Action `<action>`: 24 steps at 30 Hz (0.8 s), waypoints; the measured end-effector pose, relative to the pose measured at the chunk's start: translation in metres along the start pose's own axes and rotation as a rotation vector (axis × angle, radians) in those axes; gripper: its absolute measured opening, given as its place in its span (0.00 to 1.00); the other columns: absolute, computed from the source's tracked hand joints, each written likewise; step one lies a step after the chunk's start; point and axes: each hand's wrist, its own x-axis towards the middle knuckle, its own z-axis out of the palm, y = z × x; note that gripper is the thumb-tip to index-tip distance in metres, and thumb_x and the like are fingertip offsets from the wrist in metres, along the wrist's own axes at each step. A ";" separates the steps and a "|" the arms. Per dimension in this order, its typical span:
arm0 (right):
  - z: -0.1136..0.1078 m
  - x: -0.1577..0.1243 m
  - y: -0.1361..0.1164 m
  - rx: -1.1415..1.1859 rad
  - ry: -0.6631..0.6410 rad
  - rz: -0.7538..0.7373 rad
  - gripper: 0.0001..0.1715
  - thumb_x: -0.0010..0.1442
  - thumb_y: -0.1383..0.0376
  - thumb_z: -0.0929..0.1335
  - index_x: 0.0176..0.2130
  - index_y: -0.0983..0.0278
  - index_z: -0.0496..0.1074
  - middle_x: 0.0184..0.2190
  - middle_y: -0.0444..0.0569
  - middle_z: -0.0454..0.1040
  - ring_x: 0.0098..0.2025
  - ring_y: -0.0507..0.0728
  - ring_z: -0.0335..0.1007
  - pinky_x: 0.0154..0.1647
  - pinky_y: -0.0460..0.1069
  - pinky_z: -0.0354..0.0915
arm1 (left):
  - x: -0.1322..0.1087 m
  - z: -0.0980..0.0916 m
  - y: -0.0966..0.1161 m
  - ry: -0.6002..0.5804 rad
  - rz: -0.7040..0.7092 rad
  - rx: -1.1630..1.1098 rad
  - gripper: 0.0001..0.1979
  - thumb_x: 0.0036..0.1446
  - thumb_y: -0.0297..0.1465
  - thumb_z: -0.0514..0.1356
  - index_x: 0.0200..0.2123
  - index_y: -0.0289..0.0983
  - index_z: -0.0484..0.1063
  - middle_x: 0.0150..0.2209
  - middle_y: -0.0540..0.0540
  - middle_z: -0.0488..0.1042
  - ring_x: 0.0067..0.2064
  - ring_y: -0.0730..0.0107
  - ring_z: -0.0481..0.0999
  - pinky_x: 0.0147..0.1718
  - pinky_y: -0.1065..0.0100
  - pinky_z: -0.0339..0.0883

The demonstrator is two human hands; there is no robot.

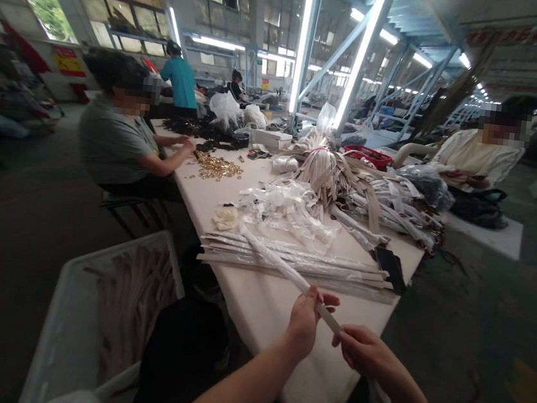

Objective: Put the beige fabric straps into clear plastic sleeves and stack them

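My left hand point(304, 319) grips a long pale strap in a clear plastic sleeve point(278, 267), which runs up the table from it. My right hand point(363, 353) pinches the strip's lower end point(328, 317) between its fingers, close to my left hand. Both hands are raised over the near end of the white-topped table point(264, 321). Just beyond them lies a flat stack of long sleeved straps point(291, 259). Farther up are a heap of clear plastic-wrapped straps point(287, 210) and a tall bundle of beige straps point(320, 175).
A seated person point(118, 136) works at the table's left side beside a pile of gold metal fittings point(217, 167). Another person point(475, 151) sits to the right. A white bin of beige straps point(126, 302) stands on the floor at left. A black phone point(389, 267) lies by the stack.
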 end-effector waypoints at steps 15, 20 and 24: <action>-0.008 -0.009 0.021 0.026 -0.013 -0.010 0.35 0.58 0.38 0.67 0.39 0.68 0.74 0.18 0.43 0.69 0.16 0.47 0.53 0.17 0.44 0.44 | -0.006 0.007 -0.018 -0.043 -0.092 0.023 0.24 0.59 0.52 0.60 0.31 0.35 0.69 0.39 0.35 0.79 0.38 0.56 0.79 0.40 0.58 0.68; -0.008 -0.015 0.016 0.032 0.009 0.043 0.35 0.59 0.38 0.66 0.38 0.67 0.73 0.17 0.44 0.70 0.13 0.47 0.54 0.15 0.43 0.44 | -0.008 0.010 -0.018 -0.044 -0.069 -0.022 0.23 0.60 0.51 0.59 0.32 0.34 0.70 0.39 0.35 0.79 0.41 0.54 0.79 0.41 0.58 0.68; -0.012 -0.024 0.020 -0.025 0.070 0.095 0.38 0.58 0.35 0.63 0.37 0.67 0.73 0.15 0.43 0.68 0.11 0.47 0.52 0.14 0.43 0.42 | -0.005 0.009 -0.012 -0.043 -0.025 -0.016 0.21 0.60 0.49 0.61 0.32 0.34 0.70 0.39 0.36 0.79 0.42 0.54 0.79 0.46 0.55 0.67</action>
